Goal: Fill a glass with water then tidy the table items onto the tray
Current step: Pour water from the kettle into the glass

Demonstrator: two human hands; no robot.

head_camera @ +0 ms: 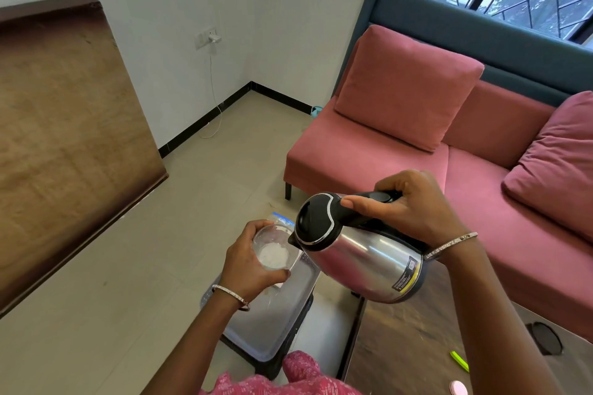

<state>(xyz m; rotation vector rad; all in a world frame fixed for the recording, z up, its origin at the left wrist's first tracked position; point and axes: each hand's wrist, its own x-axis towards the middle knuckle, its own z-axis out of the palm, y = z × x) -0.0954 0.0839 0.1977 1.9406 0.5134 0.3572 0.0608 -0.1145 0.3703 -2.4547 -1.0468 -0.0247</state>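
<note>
My left hand (248,261) grips a clear glass (274,248) from the left side, held in the air above a metal tray (272,324). My right hand (414,205) grips the black handle of a steel electric kettle (362,256). The kettle is tilted to the left with its spout right at the glass rim. Its black lid is closed. I cannot tell whether water is flowing. The tray sits on a dark stool below both hands, and a clear plastic bag (282,220) lies at its far end.
A dark wooden table (417,346) stands at lower right with a green pen (459,361), a pink round item (458,388) and a round cable hole (545,338). A pink sofa (369,151) with cushions lies ahead. A brown tabletop (64,125) is at left.
</note>
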